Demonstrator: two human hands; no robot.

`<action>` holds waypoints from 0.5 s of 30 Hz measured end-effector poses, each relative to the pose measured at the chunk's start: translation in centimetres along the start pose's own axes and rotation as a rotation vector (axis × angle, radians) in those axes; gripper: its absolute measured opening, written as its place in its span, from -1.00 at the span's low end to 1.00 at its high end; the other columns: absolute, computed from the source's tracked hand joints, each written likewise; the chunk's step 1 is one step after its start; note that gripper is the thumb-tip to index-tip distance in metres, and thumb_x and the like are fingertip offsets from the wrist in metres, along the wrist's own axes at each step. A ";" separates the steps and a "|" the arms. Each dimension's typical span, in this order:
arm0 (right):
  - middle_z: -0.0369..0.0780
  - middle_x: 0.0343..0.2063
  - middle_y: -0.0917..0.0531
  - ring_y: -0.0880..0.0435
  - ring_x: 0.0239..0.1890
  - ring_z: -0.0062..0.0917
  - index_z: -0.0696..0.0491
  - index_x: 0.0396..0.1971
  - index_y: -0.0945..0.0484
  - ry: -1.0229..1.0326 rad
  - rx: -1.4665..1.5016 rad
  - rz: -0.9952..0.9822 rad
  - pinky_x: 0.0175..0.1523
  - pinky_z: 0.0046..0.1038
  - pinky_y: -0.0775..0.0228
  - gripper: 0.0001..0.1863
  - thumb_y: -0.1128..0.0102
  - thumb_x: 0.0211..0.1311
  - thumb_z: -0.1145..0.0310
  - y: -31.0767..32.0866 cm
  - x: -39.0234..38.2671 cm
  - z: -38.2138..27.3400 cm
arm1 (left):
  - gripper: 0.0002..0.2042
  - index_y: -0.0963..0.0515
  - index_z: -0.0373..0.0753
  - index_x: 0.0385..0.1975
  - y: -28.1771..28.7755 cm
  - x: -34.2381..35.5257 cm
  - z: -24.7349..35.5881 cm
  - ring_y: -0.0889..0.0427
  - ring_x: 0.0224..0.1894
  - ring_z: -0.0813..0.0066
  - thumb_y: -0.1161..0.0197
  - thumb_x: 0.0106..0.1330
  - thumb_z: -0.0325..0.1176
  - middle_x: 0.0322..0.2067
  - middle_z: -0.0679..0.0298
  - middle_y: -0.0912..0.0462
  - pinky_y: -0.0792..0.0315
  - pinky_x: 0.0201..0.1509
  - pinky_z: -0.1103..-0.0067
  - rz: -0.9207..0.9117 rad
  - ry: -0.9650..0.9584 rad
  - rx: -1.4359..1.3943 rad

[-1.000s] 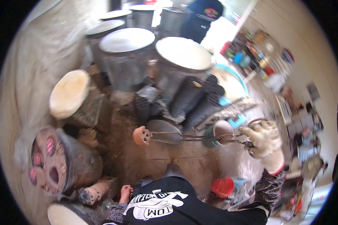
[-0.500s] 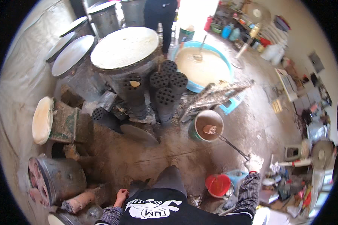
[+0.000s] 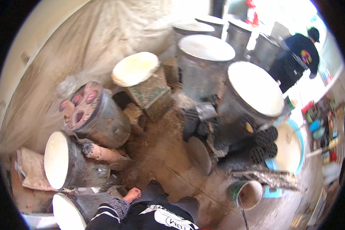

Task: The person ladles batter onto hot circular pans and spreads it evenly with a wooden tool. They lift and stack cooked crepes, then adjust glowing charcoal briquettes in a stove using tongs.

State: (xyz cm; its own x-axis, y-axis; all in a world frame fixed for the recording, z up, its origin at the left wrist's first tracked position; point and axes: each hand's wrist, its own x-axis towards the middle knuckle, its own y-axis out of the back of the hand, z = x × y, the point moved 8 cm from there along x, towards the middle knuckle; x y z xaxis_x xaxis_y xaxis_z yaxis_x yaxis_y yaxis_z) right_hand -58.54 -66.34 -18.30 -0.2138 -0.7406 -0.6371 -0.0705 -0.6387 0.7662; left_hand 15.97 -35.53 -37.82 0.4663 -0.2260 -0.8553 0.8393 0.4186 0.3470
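Observation:
My left hand (image 3: 132, 194) hangs low beside my left leg, its fingers loosely curled with nothing visible in them. It is nearest to a metal drum stove with a pale round top (image 3: 67, 214). My right hand is out of view beyond the lower edge. A dark metal rod (image 3: 244, 216), the handle of the long tongs seen earlier, runs from the lower edge up to a green bucket (image 3: 238, 191). The tongs' far end and anything in it are hard to make out.
A drum (image 3: 120, 126) with glowing briquettes in its top stands at left. Drum stoves with round griddles (image 3: 257, 88) fill the back. Honeycomb coal briquettes (image 3: 263, 143) stand beside a blue tub (image 3: 301, 142) of pale batter. A round lid (image 3: 199, 153) leans mid-floor. Another person (image 3: 295, 61) stands far right.
My view has swung left, bringing in the glowing drum. My right hand, which gripped the tongs over the bucket, has left the picture. The left hand stays low by my leg.

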 end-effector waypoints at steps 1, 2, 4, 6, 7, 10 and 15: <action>-0.06 -0.20 -0.67 -0.66 -0.12 -0.21 0.00 0.01 -0.53 0.072 -0.165 0.069 -0.02 -0.25 -0.47 -0.54 -0.32 0.09 0.20 6.3 -5.8 -7.1 | -0.80 -0.50 -0.31 -0.13 0.8 1.5 -1.7 -0.64 -0.44 0.51 -0.14 0.31 -0.40 -0.41 0.21 -0.66 -0.54 -0.41 0.58 -0.024 0.007 -0.024; -0.06 -0.19 -0.67 -0.66 -0.11 -0.22 0.00 0.02 -0.53 0.173 -0.096 0.114 -0.01 -0.26 -0.46 -0.54 -0.32 0.08 0.23 9.7 -8.3 -12.7 | -0.81 -0.50 -0.31 -0.15 1.5 2.6 -2.6 -0.64 -0.45 0.50 -0.16 0.29 -0.41 -0.43 0.22 -0.65 -0.54 -0.42 0.58 -0.004 -0.002 -0.060; -0.07 -0.17 -0.66 -0.65 -0.10 -0.24 0.01 0.02 -0.53 0.391 0.048 0.187 0.00 -0.28 -0.45 -0.55 -0.31 0.08 0.29 14.3 -12.4 -22.6 | -0.81 -0.51 -0.30 -0.19 3.1 4.4 -2.7 -0.63 -0.48 0.48 -0.21 0.23 -0.42 -0.47 0.22 -0.64 -0.53 -0.45 0.57 0.048 -0.022 -0.126; -0.08 -0.15 -0.66 -0.65 -0.09 -0.25 0.03 0.03 -0.53 0.622 0.185 0.211 0.02 -0.29 -0.45 -0.55 -0.31 0.07 0.35 17.8 -16.3 -31.8 | -0.80 -0.51 -0.30 -0.23 5.8 3.6 -2.2 -0.63 -0.50 0.46 -0.24 0.14 -0.46 -0.51 0.22 -0.63 -0.52 -0.46 0.55 0.176 -0.028 -0.268; -0.09 -0.14 -0.65 -0.64 -0.08 -0.26 0.03 0.03 -0.53 0.753 0.249 0.212 0.03 -0.30 -0.44 -0.54 -0.30 0.07 0.38 19.9 -17.9 -37.0 | -0.79 -0.51 -0.29 -0.25 7.2 3.1 -2.4 -0.62 -0.51 0.45 -0.26 0.10 -0.48 -0.52 0.22 -0.63 -0.51 -0.47 0.54 0.251 -0.026 -0.350; -0.08 -0.12 -0.64 -0.63 -0.07 -0.23 0.04 0.06 -0.52 1.154 -0.015 0.423 0.05 -0.29 -0.43 -0.50 -0.29 0.02 0.46 25.4 -23.6 -54.4 | -0.74 -0.52 -0.27 -0.24 9.9 3.7 -3.5 -0.61 -0.55 0.41 -0.23 0.00 -0.52 -0.53 0.19 -0.61 -0.49 -0.46 0.46 0.294 -0.002 -0.380; -0.05 -0.08 -0.57 -0.41 0.14 -0.07 -0.11 0.03 -0.56 1.376 -0.238 0.651 0.26 -0.14 -0.17 -0.18 -0.58 -0.50 0.38 30.1 -31.7 -76.1 | -0.75 -0.57 -0.33 -0.25 11.7 6.4 -9.6 -0.60 -0.50 0.41 -0.21 0.01 -0.52 -0.53 0.17 -0.61 -0.44 -0.46 0.46 0.373 -0.093 -0.489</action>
State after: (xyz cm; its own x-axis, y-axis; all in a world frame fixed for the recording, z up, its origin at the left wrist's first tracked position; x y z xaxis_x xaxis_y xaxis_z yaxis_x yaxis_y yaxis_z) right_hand 20.25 -77.97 18.54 0.8996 -0.4237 0.1062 -0.1438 -0.0577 0.9879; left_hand 26.08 -23.64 -42.95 0.7443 -0.0533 -0.6657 0.4000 0.8338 0.3805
